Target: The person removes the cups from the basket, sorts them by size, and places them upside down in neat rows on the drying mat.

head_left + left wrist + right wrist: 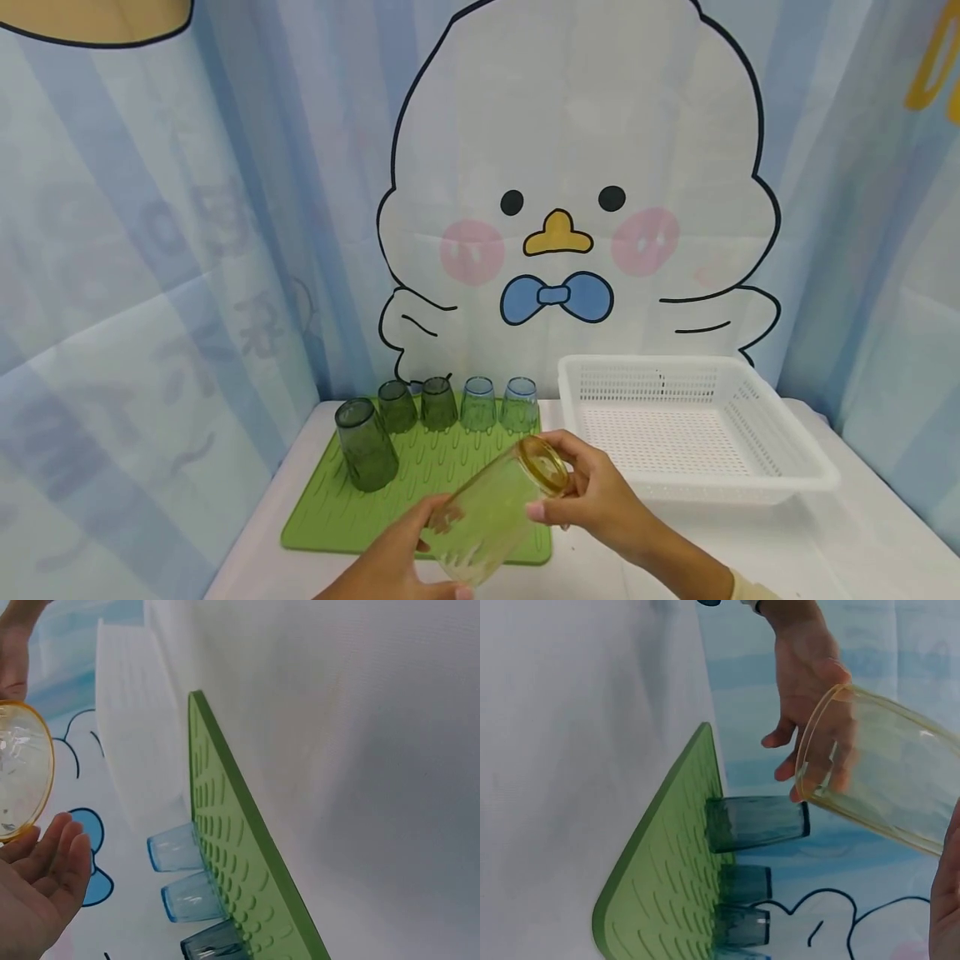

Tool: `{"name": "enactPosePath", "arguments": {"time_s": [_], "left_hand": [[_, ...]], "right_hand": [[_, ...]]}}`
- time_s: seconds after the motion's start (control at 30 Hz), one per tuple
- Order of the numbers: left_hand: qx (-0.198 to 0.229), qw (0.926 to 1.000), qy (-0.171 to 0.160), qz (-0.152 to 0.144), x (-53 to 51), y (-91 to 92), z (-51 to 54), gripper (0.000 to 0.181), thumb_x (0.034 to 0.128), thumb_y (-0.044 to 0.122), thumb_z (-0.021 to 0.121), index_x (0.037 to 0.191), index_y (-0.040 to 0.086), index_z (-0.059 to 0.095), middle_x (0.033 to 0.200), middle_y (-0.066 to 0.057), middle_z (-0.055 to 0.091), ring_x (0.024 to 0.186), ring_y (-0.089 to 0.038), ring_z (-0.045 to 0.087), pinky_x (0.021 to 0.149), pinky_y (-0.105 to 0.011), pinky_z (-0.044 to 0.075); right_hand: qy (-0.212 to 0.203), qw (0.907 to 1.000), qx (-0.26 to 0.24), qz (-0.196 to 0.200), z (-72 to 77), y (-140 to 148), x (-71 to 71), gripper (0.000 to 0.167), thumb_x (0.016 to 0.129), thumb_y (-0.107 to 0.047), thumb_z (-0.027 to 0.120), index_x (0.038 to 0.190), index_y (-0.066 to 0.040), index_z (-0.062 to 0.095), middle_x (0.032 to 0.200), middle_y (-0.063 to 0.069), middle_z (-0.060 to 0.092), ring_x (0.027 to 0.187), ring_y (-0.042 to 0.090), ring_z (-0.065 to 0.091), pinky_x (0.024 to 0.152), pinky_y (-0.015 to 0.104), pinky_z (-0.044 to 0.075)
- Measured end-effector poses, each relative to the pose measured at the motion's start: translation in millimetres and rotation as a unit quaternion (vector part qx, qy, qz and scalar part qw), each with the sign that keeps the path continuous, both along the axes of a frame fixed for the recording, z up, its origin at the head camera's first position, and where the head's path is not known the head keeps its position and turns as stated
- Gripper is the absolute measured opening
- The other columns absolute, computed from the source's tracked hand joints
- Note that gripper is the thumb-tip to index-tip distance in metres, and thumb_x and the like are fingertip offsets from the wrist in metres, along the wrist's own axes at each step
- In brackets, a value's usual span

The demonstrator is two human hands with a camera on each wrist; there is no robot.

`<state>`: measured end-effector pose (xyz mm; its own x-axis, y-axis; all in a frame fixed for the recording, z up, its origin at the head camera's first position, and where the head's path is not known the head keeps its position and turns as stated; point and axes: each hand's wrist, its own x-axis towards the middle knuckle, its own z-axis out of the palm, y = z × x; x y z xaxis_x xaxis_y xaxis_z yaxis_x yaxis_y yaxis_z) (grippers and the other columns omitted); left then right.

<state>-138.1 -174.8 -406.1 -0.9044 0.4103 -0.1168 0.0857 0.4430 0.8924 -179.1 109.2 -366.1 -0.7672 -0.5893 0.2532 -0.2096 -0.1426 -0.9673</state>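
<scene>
A clear yellow drinking glass (483, 521) is held tilted in the air over the front of the green mat. Its right end has a thick amber ring, which my right hand (600, 500) pinches between thumb and fingers. At the lower left end is my left hand (393, 558), its fingers partly seen through the glass. In the right wrist view the left hand (802, 682) has its fingers spread and extended behind the yellow glass (885, 765). The left wrist view shows the left hand (45, 896) with fairly straight fingers close below the round mouth (22, 772).
A ridged green drying mat (322, 508) lies on the white table. On it, three dark green glasses (367, 446) and two pale bluish glasses (477, 406) stand along the left and back. To the right sits a white plastic basket (780, 433). Behind hangs a printed curtain (570, 125).
</scene>
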Motion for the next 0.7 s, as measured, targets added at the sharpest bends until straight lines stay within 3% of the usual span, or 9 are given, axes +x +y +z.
{"name": "enactPosePath", "arguments": {"time_s": [0.27, 0.5, 0.7], "left_hand": [[-0.01, 0.9998, 0.016, -0.012, -1.2, -8.7, -2.8, 0.08, 0.0898, 0.044, 0.074, 0.151, 0.009, 0.037, 0.141, -0.011, 0.051, 0.12, -0.029, 0.053, 0.086, -0.042, 0.05], [-0.028, 0.9993, 0.023, -0.006, -3.5, -27.6, -9.3, 0.065, 0.0923, 0.038, 0.073, 0.143, 0.006, 0.048, 0.13, -0.012, 0.059, 0.113, -0.037, 0.057, 0.085, -0.05, 0.051], [-0.055, 0.9979, 0.035, 0.002, -13.2, -58.8, -23.5, 0.046, 0.0949, 0.035, 0.07, 0.128, 0.004, 0.061, 0.12, -0.012, 0.065, 0.099, -0.024, 0.061, 0.076, -0.038, 0.052]], "right_hand": [[0.035, 0.9992, 0.015, -0.014, 1.3, -4.8, -2.7, 0.058, 0.084, -0.004, 0.076, 0.135, 0.001, 0.049, 0.117, 0.013, 0.062, 0.054, 0.007, 0.063, 0.046, 0.022, 0.048], [0.04, 0.9979, 0.041, -0.029, 0.0, -5.4, -7.2, 0.058, 0.084, -0.006, 0.077, 0.136, -0.004, 0.051, 0.124, 0.008, 0.061, 0.052, 0.008, 0.063, 0.046, 0.026, 0.05], [0.047, 0.9973, 0.048, -0.029, -3.1, -8.0, -10.9, 0.058, 0.083, -0.006, 0.077, 0.136, -0.006, 0.053, 0.122, 0.012, 0.062, 0.052, 0.007, 0.062, 0.049, 0.03, 0.053]]}}
